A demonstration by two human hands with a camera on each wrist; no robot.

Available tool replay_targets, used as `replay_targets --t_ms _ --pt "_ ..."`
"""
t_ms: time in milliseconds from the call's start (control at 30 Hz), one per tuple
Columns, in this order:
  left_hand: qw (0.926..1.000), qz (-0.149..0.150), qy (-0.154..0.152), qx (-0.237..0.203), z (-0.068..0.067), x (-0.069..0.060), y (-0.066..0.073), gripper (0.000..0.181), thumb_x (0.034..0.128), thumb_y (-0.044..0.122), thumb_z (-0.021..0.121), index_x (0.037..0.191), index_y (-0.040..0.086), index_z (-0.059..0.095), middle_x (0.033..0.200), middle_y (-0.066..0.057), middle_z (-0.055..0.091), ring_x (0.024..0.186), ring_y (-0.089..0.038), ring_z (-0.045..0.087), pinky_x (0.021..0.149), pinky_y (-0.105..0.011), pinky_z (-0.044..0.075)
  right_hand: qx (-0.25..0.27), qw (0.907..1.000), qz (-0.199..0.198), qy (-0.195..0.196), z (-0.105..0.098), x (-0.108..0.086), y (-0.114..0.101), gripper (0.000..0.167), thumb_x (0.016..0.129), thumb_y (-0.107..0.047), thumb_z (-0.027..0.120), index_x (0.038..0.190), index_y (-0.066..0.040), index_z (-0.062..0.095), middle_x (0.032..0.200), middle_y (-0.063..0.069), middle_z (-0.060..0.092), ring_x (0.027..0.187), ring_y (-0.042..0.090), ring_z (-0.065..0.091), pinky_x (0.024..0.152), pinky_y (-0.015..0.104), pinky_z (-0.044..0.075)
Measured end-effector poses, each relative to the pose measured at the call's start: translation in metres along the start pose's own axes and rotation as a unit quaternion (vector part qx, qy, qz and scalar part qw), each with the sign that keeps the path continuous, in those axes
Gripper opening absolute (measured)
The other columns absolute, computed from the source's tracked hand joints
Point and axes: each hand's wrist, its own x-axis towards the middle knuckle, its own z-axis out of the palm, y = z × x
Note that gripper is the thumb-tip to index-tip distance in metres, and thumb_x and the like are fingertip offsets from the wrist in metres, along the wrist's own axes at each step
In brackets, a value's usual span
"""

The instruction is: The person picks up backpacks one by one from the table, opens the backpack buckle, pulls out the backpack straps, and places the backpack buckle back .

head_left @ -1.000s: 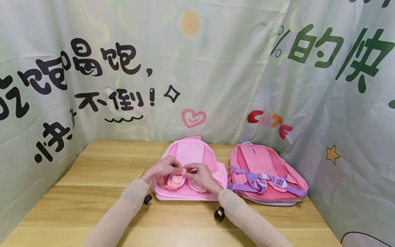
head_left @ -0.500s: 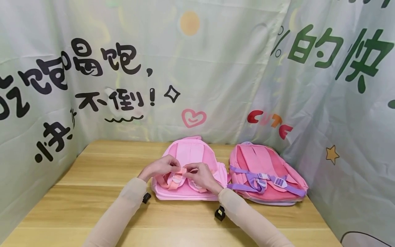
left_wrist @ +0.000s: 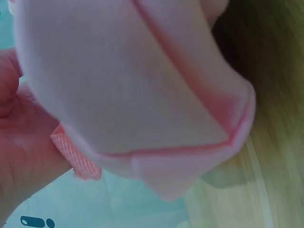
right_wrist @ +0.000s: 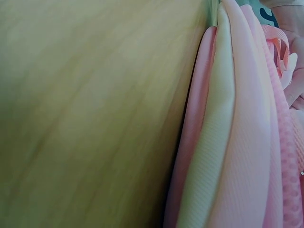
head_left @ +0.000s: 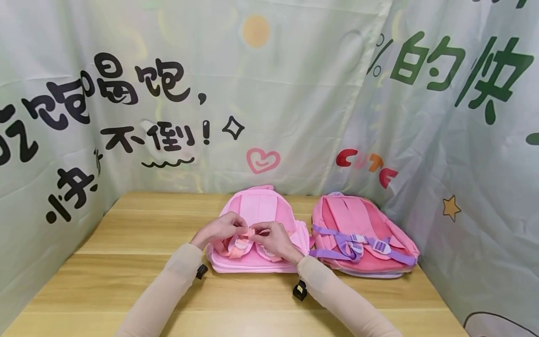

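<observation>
On my head view, the left hand (head_left: 224, 226) and right hand (head_left: 273, 238) work close together, each with fingers nearly closed in a pinch on the coral strap (head_left: 251, 231). Grip depth: cannot tell; neither wrist view shows the fingertips at the strap. I locate the pink backpack (head_left: 258, 206) beneath and beyond the fingers, flat on the desk (head_left: 147, 285); the buckle (head_left: 241, 244) sits just below the left-hand fingers. The second backpack (head_left: 343, 210) lies to the right of the right-hand fingers, its purple strap (head_left: 330, 255) near that wrist. Caution: a shallow pinch could let the webbing slip if tension rises. Unequal turning of the fingers could twist it and jam the buckle. A hard pull could drag the backpack, as I see no hand bracing it. A rightward sweep could snag the purple strap.
</observation>
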Motion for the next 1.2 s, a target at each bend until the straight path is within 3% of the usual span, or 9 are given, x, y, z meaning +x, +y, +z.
replay_targets --t_ms 200,367,700,933,1200 --pt "0.9998 -0.007 -0.012 -0.011 0.002 0.0012 0.0007 0.017 0.0973 0.006 0.055 0.093 0.003 0.071 0.067 -0.001 0.059 0.043 -0.011 0.048 0.042 -0.023 0.039 -0.002 1.0 0.007 -0.005 0.001 -0.0004 0.0038 0.027 0.083 -0.02 0.078 0.109 -0.015 0.075 0.098 0.001 0.075 0.092 0.015 0.07 0.08 0.022 0.055" --pt "1.0 -0.001 -0.001 0.001 0.0021 0.0028 0.0 0.017 0.0964 0.007 0.056 0.091 0.003 0.072 0.069 0.0 0.06 0.047 -0.01 0.047 0.044 -0.022 0.038 0.002 1.0 -0.003 0.001 0.0013 0.0001 0.0047 0.028 0.083 -0.019 0.079 0.109 -0.013 0.075 0.096 0.004 0.075 0.09 0.017 0.071 0.077 0.022 0.055" --pt "0.9998 -0.006 -0.003 -0.017 0.0028 0.0025 0.0022 0.016 0.0951 0.005 0.057 0.094 -0.001 0.071 0.071 -0.002 0.062 0.054 -0.009 0.048 0.048 -0.022 0.039 -0.002 1.0 0.004 0.0 0.0007 -0.0004 0.0045 0.027 0.083 -0.019 0.078 0.11 -0.015 0.075 0.097 0.002 0.075 0.09 0.015 0.071 0.077 0.021 0.055" --pt "0.9998 -0.006 -0.004 -0.021 0.002 0.0011 0.0027 0.016 0.095 0.007 0.057 0.092 0.001 0.072 0.066 -0.002 0.06 0.048 -0.011 0.047 0.043 -0.022 0.038 -0.01 0.9999 0.004 0.002 0.0002 -0.0006 0.0048 0.027 0.083 -0.02 0.079 0.109 -0.016 0.075 0.099 0.002 0.075 0.091 0.015 0.071 0.078 0.021 0.055" --pt "1.0 0.001 0.0 -0.006 -0.0058 -0.0024 0.0009 0.014 0.0932 0.007 0.06 0.092 0.001 0.073 0.07 0.0 0.061 0.058 -0.013 0.05 0.054 -0.024 0.042 -0.019 0.9998 0.003 0.009 -0.0004 -0.002 0.0043 0.029 0.082 -0.023 0.08 0.11 -0.016 0.075 0.098 0.001 0.076 0.09 0.014 0.071 0.077 0.021 0.055"
